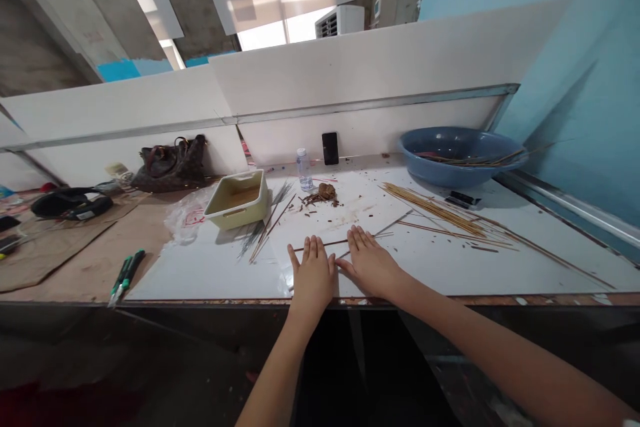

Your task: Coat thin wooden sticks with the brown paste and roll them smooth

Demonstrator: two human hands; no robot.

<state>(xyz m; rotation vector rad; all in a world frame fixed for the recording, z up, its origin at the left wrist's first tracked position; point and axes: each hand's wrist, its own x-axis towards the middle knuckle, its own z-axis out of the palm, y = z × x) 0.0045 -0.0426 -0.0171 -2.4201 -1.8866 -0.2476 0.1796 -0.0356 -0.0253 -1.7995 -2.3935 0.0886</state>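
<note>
Both hands lie flat, palms down, side by side at the front of the white board (200, 277). Under the fingers of my left hand (313, 273) and my right hand (371, 265) runs a thin brown stick (336, 242), its middle showing in the gap between them. The fingers of both hands are stretched out and not wrapped around it. Just beyond sits a brown clay-like lump (327, 191) with crumbs and short broken pieces around it. To the left lie a few dark coated sticks (270, 233); to the right is a bundle of bare tan sticks (435, 210).
A blue basin (463, 177) holding sticks stands back right. Left are a pale yellow tub (237, 219), plastic bag (187, 217), brown handbag (173, 170) and green-black cutters (126, 275). A water bottle (304, 171) and phone (330, 148) stand by the back panel (370, 133).
</note>
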